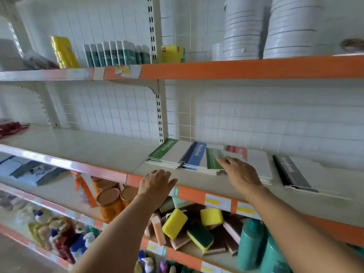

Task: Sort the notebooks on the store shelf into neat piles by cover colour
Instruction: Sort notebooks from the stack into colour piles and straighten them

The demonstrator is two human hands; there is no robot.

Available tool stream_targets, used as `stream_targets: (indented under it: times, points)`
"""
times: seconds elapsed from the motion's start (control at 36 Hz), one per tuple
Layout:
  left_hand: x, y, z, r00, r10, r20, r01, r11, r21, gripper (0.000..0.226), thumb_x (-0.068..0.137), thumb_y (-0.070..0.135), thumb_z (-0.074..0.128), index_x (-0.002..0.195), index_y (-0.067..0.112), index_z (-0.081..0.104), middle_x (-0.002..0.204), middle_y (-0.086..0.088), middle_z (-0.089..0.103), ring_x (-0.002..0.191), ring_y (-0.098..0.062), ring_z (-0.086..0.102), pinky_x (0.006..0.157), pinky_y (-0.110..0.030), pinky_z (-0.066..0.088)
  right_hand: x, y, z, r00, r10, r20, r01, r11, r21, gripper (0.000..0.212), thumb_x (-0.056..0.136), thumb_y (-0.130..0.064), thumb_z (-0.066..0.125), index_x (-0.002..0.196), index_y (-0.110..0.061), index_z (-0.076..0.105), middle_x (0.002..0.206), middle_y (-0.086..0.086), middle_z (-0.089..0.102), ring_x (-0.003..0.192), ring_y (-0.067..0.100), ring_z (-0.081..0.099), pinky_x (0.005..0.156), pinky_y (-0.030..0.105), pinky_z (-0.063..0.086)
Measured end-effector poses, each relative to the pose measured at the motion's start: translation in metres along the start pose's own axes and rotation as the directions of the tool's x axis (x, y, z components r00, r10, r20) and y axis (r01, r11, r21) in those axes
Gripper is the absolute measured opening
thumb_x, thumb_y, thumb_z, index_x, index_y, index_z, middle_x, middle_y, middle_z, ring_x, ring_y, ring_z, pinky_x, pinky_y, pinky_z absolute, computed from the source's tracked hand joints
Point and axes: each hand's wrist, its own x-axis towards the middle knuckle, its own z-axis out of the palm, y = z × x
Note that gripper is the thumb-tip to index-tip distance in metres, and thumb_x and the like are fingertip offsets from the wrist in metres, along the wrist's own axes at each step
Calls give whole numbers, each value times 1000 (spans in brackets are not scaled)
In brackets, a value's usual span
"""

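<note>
**A:** Big picture: the shelf (110, 148) has notebook piles in a row, green pile (167, 153) left, blue pile (194, 156) beside it, then red, then a black pile (293, 174) well apart.

**B:** And the stray green notebook (213, 157)?

**A:** It's sitting on the blue pile, wrong colour. Right hand (241, 172) lies on it, fingers straight, nothing clenched. Left hand (156, 182) rests relaxed at the shelf edge, probably just bracing.

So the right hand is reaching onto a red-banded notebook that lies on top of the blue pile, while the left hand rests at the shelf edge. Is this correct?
Not quite. In the head view the right hand touches a green-banded notebook, not a red one. It does lie on the blue pile, and the left hand is at the shelf edge.
</note>
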Motion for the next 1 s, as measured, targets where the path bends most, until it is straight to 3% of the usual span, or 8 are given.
stream_targets:
  times: [0.28,0.5,0.64,0.75,1.0]
  points:
    - [33,-42,9,999,-29,-31,30,999,26,45,99,52,32,128,26,54,130,5,54,122,-18,49,96,-32,40,61,-52,3,992,-107,-60,108,994,25,73,92,7,33,153,-25,11,150,9,32,128,27,45,94,37,48]
    - [66,-90,18,998,-35,-52,35,999,-1,44,99,51,33,127,25,55,132,5,54,122,-19,50,99,-32,40,107,-95,3,989,-144,-43,144,989,19,71,94,5,34,153,-25,10,155,10,25,133,28,39,94,39,45]
    - [93,-124,24,997,41,-60,-41,999,5,45,99,51,32,130,26,53,130,5,55,121,-17,50,97,-30,39,138,-123,7,995,-91,-30,93,994,56,77,91,11,38,153,-26,11,157,11,22,134,28,39,96,38,46]
    - [127,-148,28,993,105,-49,-104,994,28,45,99,52,32,125,25,57,128,5,57,120,-17,51,95,-30,40,159,-145,15,1000,-24,-13,25,996,86,75,91,8,40,153,-24,13,149,12,34,125,29,47,88,37,49]
    - [179,-180,40,964,264,-40,-264,965,0,47,99,52,30,126,24,56,131,5,55,121,-15,50,98,-31,41,179,-184,24,995,76,69,-84,989,121,77,90,10,43,153,-24,14,150,11,35,127,29,45,98,37,45]
